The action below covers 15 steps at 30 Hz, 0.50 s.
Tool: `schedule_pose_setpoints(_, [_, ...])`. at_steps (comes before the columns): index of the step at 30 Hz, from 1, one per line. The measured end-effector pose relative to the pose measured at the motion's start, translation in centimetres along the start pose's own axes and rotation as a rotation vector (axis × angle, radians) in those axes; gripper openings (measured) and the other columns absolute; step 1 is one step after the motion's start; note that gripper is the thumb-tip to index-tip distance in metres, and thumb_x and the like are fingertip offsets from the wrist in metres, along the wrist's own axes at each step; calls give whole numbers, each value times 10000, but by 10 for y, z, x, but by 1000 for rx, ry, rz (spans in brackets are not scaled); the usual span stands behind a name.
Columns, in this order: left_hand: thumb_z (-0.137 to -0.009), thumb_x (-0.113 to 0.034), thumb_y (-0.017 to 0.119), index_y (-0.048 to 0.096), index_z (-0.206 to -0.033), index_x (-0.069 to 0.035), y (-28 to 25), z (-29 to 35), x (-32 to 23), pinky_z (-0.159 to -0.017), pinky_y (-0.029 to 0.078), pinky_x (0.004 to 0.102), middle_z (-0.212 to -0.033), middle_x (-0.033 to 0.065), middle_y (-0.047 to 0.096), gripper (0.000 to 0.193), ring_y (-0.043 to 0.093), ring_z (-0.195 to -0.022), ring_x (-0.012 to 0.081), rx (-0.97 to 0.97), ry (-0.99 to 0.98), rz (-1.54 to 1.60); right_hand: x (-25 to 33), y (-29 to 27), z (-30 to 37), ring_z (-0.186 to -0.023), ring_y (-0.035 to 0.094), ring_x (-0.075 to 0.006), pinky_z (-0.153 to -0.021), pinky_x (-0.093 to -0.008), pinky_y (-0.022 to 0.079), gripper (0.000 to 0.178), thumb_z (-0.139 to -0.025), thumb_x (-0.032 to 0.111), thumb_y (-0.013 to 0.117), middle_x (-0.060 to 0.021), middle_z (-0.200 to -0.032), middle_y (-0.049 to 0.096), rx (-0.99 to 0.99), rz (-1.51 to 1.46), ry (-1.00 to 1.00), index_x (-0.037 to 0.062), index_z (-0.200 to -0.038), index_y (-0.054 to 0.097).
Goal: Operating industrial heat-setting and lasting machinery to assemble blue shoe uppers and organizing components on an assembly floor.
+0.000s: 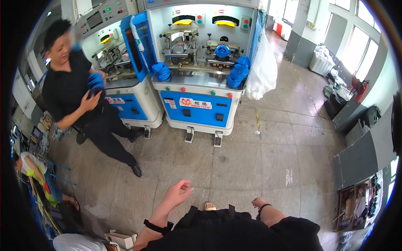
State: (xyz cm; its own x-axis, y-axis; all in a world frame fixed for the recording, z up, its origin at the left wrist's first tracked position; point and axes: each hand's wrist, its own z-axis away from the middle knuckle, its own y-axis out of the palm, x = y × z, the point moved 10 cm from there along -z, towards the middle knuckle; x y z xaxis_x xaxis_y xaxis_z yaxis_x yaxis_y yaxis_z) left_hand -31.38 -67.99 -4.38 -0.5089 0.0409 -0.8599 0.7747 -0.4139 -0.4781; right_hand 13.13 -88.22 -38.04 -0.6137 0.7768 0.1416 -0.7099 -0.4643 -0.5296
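My left hand [176, 195] is raised in front of me over the floor, its thumb apart from bent fingers and nothing in it. Lower and to the right, my right hand [260, 203] hangs with its fingers curled in; I see nothing in it. Both are apart from the blue and white two-station machine [201, 112] ahead. Blue curved pieces [161, 72] lie on the left of its metal shelf, and a stack of blue pieces [238, 73] stands at the right. Another blue piece [222, 51] sits on the right station.
A co-worker [73, 79] in black stands at the left, holding blue pieces [96, 81] near a second machine [125, 104]. Foot pedals [218, 139] stick out below the near machine. A white plastic bag [262, 69] hangs at its right. Shelves [358, 205] stand far right.
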Motion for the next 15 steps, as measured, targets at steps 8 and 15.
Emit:
schedule_pose_setpoints(8, [-842,-300,739,627,-1160,-61,-9,-133,22,-781,535,347,-969,101,686,413,668,-893,228,246,-94,-151,108,-32,-55,-997,678,-300,-908,-412,516,364,-868,329,574,-129,-1025,724,-60,-252,-160,103,-1123,703])
schedule_pose_setpoints(15, [-870,-255,723,626,-1153,-43,-69,-319,-21,-758,533,333,-909,82,685,367,661,-832,181,214,99,-85,164,-98,-86,-852,709,-273,-807,-398,547,355,-858,368,581,-105,-910,739,-136,-61,-54,99,-1032,734])
